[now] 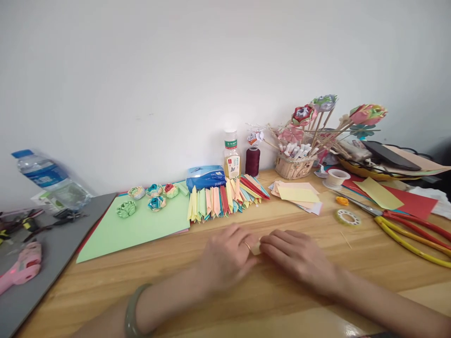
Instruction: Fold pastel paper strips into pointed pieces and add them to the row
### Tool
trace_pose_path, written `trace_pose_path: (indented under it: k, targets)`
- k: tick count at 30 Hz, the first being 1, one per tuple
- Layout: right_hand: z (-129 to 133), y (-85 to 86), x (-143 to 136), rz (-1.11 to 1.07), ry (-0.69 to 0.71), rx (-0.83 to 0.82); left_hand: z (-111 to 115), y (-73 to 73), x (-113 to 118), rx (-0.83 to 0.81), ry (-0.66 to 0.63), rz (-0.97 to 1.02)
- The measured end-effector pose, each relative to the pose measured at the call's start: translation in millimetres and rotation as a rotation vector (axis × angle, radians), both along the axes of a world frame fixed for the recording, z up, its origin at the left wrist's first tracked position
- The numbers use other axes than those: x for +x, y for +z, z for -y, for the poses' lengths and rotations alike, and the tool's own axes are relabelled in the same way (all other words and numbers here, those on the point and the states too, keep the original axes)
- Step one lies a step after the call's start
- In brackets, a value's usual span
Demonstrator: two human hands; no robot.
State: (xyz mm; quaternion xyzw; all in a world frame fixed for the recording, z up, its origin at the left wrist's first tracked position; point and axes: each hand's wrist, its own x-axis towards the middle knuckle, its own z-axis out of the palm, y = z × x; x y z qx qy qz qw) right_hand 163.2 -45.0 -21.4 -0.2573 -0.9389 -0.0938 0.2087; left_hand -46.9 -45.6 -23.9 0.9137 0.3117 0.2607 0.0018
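Holding a small pale paper piece (pixel 255 248) between both hands, at the wooden table (pixel 141 291), in the middle of the nearer part; contact with the tabletop unclear. Closing the bunched fingers of the right hand (pixel 298 256) on the right end; curling those of the left hand (pixel 229 253), blurred, about the left end, exact grip impossible to tell. Wearing a gold ring (pixel 247 245) and a green bangle (pixel 131 311) on the left side. Just beyond: a packed row of folded paper strips (pixel 213 202), before a blue tissue pack (pixel 206 177). To the left: five paper rosettes (pixel 156 203) on a green sheet (pixel 130 237); farther left, a pink glue gun (pixel 26 265) on a grey mat (pixel 58 256). To the right: loosely stacked paper squares (pixel 298 193), and beyond these, paper flowers (pixel 303 114) upright or slanting in a basket (pixel 296 167). Farther right: a tape roll (pixel 342 218) near scissors (pixel 379 219).
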Motion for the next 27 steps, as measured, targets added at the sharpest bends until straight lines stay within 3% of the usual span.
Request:
trace_pose_path:
  k: [3, 6, 10, 15, 20, 23, 27]
  targets:
    - [2, -6.3, -8, -0.016, 0.074, -0.165, 4, -12.2, 0, 0.045, -0.030, -0.111]
    - [-7, -12.2, 4, -0.058, 0.060, -0.291, 2, -17.4, -2, -0.010, -0.008, -0.124]
    - [-17, -13.5, 28, -0.126, -0.070, -0.379, -1, -14.7, -4, -0.237, 0.070, -0.019]
    - [-26, -9.9, 36, -0.158, -0.101, -0.549, -4, -8.2, 0, -0.574, 0.195, 0.128]
    - [-29, -9.2, 29, -0.189, -0.339, -0.724, -8, 0.2, 3, -0.716, 0.376, 0.222]
    - [-29, -11.5, 26, -0.198, -0.477, -0.792, -9, 0.9, 4, -0.727, 0.373, 0.232]
    - [-31, -16.8, 24, -0.193, -0.529, -0.814, -13, -3.7, 5, -0.762, 0.427, 0.159]
